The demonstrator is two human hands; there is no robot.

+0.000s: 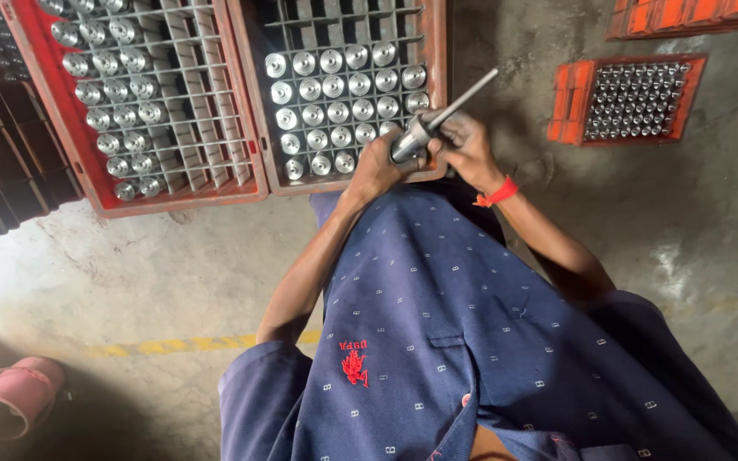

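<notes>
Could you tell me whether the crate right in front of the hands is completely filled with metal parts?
Partly filled: the crate holds round metal parts in its nearer rows, while its far cells are empty.

Floor: grey concrete floor (172, 273), stained and rough.
Marking: worn yellow line (172, 346) painted across it.
Light: bright patch at left, dimmer toward the right.
Corner: pink object (14, 397) at lower left.

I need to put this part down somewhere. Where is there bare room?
Bare concrete floor lies below the left red plastic crate, above the yellow floor stripe. More bare floor lies right of the middle crate, below the small orange tray. That crate's upper grid cells are empty; its lower rows of metal cylinders are crowded.
</notes>
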